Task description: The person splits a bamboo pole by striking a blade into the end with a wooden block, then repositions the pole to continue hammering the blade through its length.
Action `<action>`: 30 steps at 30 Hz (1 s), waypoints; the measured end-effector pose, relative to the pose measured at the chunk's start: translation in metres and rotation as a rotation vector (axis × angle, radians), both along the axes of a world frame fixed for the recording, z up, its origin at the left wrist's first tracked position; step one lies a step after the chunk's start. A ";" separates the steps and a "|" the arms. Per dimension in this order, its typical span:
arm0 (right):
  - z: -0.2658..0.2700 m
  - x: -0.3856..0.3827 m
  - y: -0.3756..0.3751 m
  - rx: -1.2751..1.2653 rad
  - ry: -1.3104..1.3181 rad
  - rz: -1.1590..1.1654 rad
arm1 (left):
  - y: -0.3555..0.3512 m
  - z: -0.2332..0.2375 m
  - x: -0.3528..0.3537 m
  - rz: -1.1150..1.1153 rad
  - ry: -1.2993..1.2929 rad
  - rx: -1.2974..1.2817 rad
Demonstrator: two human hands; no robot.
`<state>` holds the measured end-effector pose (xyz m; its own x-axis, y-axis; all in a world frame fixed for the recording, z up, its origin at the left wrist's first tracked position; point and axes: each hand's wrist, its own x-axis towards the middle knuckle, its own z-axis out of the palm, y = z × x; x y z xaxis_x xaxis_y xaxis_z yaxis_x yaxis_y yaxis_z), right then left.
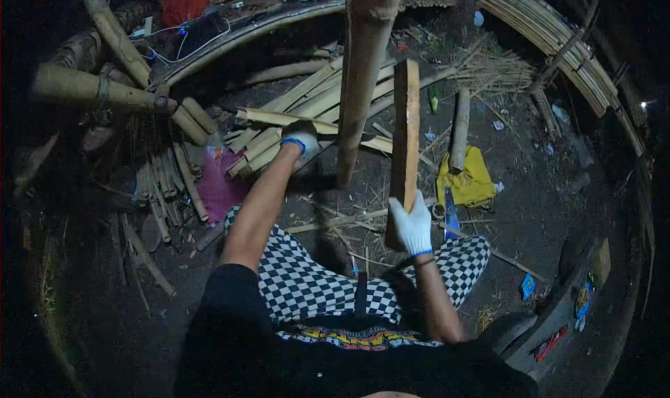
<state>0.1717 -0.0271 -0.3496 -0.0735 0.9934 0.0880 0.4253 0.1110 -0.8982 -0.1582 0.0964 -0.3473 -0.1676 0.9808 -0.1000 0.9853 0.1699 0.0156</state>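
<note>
I sit on the ground in checkered trousers. My right hand (412,225), in a white glove, grips the lower end of a flat wooden stick (405,129) held upright. My left hand (302,143), also gloved, reaches forward to a split bamboo strip (279,117) lying on a pile of strips; the fingers are partly hidden, and it seems to hold the strip. A thick bamboo pole (363,63) stands upright between the two hands, its foot on the ground by my left hand.
Whole bamboo poles (91,87) lie at the left. Bundled curved strips (558,42) run along the upper right. A yellow cloth (471,181), a short bamboo piece (458,129), a pink cloth (220,188) and scattered shavings lie on the dark ground.
</note>
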 end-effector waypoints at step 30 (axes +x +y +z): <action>0.098 -0.052 0.024 0.605 0.767 0.407 | -0.045 0.028 0.001 -0.072 -0.006 0.151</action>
